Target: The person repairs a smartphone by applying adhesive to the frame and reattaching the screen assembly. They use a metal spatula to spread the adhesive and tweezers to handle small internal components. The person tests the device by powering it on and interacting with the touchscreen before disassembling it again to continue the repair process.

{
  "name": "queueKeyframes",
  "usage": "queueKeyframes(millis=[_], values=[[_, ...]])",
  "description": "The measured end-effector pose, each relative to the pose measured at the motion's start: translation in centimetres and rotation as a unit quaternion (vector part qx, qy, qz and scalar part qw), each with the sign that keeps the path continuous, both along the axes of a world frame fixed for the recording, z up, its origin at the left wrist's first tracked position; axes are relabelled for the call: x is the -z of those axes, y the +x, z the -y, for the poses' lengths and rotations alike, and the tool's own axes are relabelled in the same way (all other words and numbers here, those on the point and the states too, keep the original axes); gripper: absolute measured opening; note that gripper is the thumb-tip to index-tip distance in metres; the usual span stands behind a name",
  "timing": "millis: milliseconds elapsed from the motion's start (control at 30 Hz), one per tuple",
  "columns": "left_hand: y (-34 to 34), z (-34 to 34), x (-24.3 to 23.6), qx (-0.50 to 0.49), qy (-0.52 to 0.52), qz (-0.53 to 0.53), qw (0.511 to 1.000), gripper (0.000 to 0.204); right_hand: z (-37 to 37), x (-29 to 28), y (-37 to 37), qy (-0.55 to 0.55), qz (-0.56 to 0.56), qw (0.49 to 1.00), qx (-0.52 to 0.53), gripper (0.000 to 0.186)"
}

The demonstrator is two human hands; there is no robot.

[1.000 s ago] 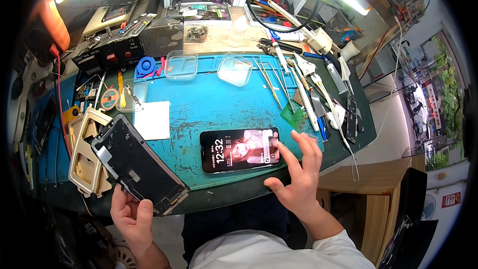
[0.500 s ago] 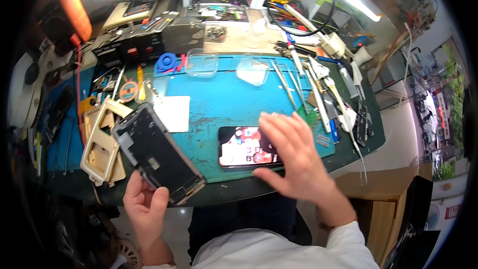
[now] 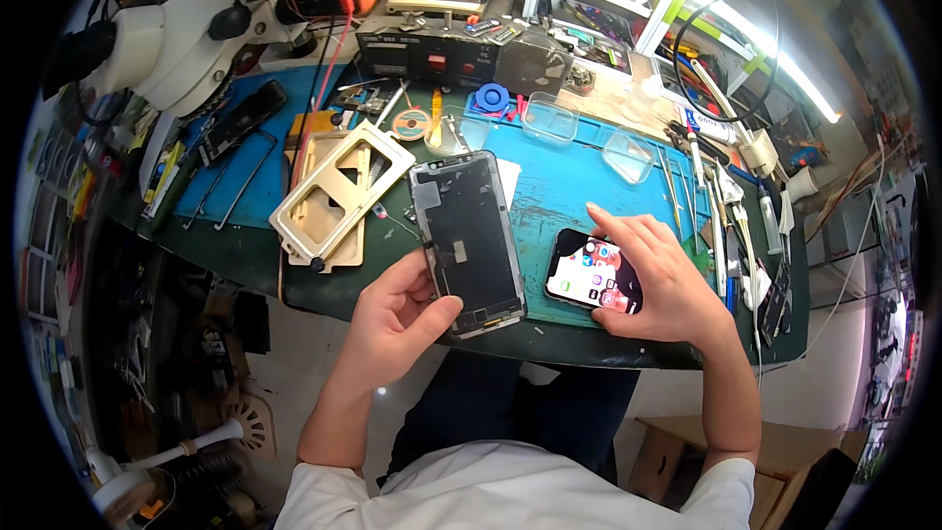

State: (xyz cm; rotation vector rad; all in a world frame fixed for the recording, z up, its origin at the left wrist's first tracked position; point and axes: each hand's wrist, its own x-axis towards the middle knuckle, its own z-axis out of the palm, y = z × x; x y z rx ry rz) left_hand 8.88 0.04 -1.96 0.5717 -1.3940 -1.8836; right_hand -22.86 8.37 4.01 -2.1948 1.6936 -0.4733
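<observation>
My left hand [image 3: 397,319] pinches the lower left edge of a phone screen assembly [image 3: 469,245]. Its dark back faces me, with a small pale label in the middle, and it is held raised at the mat's front edge. To its right, on the blue mat, a smartphone [image 3: 589,273] with a lit screen lies face up. My right hand [image 3: 662,280] is around the phone's right end. The thumb meets the near edge and the fingers curve past the far edge; the hand covers part of the screen.
Cream frame-like holders [image 3: 343,194] stand left of the screen assembly. Behind lie clear plastic boxes [image 3: 550,120], a blue tape roll [image 3: 492,98] and a solder spool [image 3: 411,124]. Tweezers and several tools crowd the right side. A microscope [image 3: 182,44] overhangs the far left.
The view has swung left. The screen assembly has turned more upright in my left hand and come closer to the phone. My right hand has closed in around the phone's right end.
</observation>
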Motion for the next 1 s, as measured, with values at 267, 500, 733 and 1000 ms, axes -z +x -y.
queueKeyframes(millis=[267, 500, 733, 1000], values=[[-0.14, 0.05, -0.05, -0.001, -0.018, 0.007, 1.000, 0.052, -0.05, 0.29, 0.04, -0.006, 0.006, 1.000, -0.008, 0.095], [-0.31, -0.04, 0.00, -0.016, -0.018, 0.003, 1.000, 0.051, -0.32, 0.52, -0.02, -0.004, 0.023, 1.000, 0.004, 0.100], [-0.36, -0.06, -0.14, -0.028, -0.021, 0.009, 0.999, 0.050, -0.52, 0.60, -0.05, -0.013, 0.022, 1.000, 0.008, 0.093], [-0.46, 0.02, 0.01, -0.033, -0.028, 0.010, 0.999, 0.051, -0.55, 0.40, -0.01, 0.007, 0.021, 1.000, 0.020, 0.096]])
